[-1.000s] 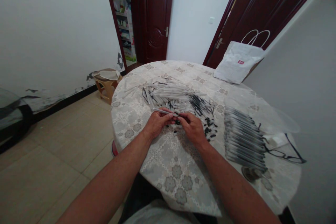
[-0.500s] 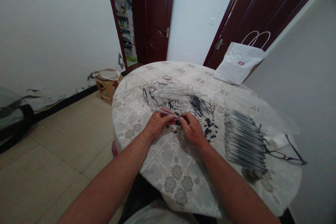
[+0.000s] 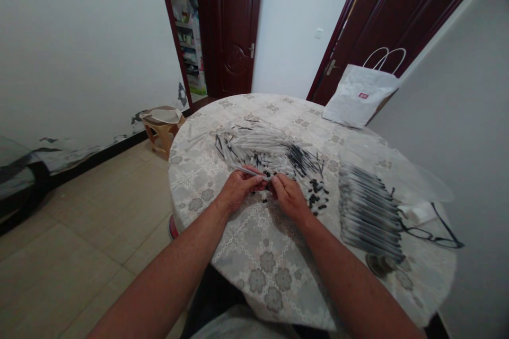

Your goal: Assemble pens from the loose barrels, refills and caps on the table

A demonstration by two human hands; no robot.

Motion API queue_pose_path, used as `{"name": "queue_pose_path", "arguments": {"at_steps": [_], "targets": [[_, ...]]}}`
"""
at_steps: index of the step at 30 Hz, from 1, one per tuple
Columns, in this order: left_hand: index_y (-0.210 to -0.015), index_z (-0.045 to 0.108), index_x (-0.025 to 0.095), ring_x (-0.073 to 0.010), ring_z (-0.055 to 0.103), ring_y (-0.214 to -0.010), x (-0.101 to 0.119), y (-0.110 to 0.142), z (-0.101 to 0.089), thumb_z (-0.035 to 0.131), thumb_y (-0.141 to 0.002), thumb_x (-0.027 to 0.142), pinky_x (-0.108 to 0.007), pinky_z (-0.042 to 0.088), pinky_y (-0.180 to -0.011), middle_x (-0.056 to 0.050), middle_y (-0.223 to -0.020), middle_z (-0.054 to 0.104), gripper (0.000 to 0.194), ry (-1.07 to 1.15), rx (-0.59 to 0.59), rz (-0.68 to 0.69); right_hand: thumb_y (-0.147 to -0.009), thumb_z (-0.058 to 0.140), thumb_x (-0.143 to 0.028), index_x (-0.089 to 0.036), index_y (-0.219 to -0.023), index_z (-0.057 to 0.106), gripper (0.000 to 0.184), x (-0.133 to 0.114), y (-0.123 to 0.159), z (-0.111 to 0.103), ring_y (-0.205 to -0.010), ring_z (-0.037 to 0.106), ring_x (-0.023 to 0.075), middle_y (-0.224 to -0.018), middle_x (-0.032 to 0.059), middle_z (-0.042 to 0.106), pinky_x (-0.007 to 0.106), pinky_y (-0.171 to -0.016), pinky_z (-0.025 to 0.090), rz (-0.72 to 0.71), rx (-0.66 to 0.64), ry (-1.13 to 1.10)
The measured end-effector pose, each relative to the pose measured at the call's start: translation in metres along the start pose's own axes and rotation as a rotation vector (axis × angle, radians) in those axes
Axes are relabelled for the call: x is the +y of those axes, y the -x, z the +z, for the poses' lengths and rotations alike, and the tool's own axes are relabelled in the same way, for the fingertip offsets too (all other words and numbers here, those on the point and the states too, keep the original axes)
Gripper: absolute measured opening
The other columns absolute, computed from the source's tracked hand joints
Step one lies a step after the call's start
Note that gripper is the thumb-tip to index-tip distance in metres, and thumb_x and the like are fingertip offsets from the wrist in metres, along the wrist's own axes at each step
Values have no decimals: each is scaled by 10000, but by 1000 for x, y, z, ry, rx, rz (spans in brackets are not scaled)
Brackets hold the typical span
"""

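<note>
My left hand (image 3: 237,189) is closed around a slim pale pen barrel (image 3: 245,170), which slants up to the left past the fingers. At the barrel's right end, the thumb and fingers of my right hand (image 3: 290,197) pinch together. Any small part between those fingertips is hidden. Just beyond my hands lies a loose pile of whitish pen barrels (image 3: 256,140). Thin black refills (image 3: 300,159) are heaped at its right. Small black and whitish pieces (image 3: 318,196) are scattered beside my right hand.
A patterned cloth covers the round table (image 3: 274,262). Rows of pens (image 3: 368,214) are stacked on the right, near black-framed glasses (image 3: 429,235) and a small round object (image 3: 379,264). A white paper bag (image 3: 358,98) stands at the back right. A stool (image 3: 161,135) sits left of the table.
Both hands stay together over the same spot, the barrel still between them. My right fingers have shifted very slightly at its end. The camera view has moved a little.
</note>
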State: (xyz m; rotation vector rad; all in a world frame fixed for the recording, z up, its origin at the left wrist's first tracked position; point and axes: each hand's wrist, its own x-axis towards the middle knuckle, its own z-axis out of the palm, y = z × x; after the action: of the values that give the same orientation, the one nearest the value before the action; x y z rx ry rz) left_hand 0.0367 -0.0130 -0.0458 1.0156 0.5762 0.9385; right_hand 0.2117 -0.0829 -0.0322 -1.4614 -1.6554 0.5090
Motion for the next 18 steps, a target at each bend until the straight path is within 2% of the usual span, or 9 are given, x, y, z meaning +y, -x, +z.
{"name": "queue_pose_path", "arguments": {"at_steps": [2, 5, 7, 9, 13, 15, 18], "targets": [[-902, 716, 141, -199, 734, -786, 0, 0, 0, 873, -720, 331, -344, 590, -770, -86, -864, 774, 307, 15, 13, -5, -1044, 372, -434, -243, -761, 571, 395, 1, 1, 0, -624, 561, 186, -652, 12, 595, 306, -624, 426, 17, 20, -37], [-899, 705, 144, -197, 734, -782, 0, 0, 0, 881, -708, 332, -351, 590, -780, -82, -870, 774, 320, 38, 38, 3, -988, 502, -431, -230, -999, 617, 231, 0, 2, -1, -674, 589, 182, -806, 15, 664, 301, -658, 455, 5, 75, -58], [-898, 710, 144, -193, 733, -775, 0, 0, 1, 882, -705, 335, -353, 589, -786, -79, -866, 774, 321, 33, 35, 7, -949, 568, -411, -227, -1080, 607, 229, -1, 2, -1, -717, 596, 179, -878, 14, 672, 296, -686, 461, -20, 83, -30], [-895, 717, 147, -191, 732, -771, 0, 0, 1, 882, -705, 339, -348, 586, -781, -77, -861, 774, 316, 22, 25, 5, -975, 527, -401, -230, -1005, 613, 194, -1, 1, -1, -729, 589, 180, -838, 7, 651, 294, -693, 449, -35, 64, 1], [-902, 725, 141, -193, 732, -777, 0, 0, 1, 876, -713, 340, -340, 587, -770, -82, -858, 772, 313, 6, 4, -1, -1047, 381, -432, -239, -795, 558, 364, 0, 1, 0, -671, 567, 178, -705, 0, 598, 298, -656, 419, -21, 3, 0], [-910, 724, 138, -195, 732, -777, 0, 0, 1, 874, -718, 335, -339, 588, -766, -84, -854, 770, 314, 9, 7, 1, -1051, 366, -434, -240, -833, 567, 355, 2, 2, 0, -666, 571, 180, -709, 1, 604, 297, -649, 421, -13, 16, -26], [-911, 717, 138, -195, 731, -774, -1, 0, 0, 874, -718, 339, -343, 590, -770, -84, -861, 771, 320, 21, 15, 7, -1009, 476, -417, -232, -1034, 588, 218, 2, 3, -1, -732, 597, 187, -820, 9, 647, 295, -692, 447, -29, 55, -31]]}}
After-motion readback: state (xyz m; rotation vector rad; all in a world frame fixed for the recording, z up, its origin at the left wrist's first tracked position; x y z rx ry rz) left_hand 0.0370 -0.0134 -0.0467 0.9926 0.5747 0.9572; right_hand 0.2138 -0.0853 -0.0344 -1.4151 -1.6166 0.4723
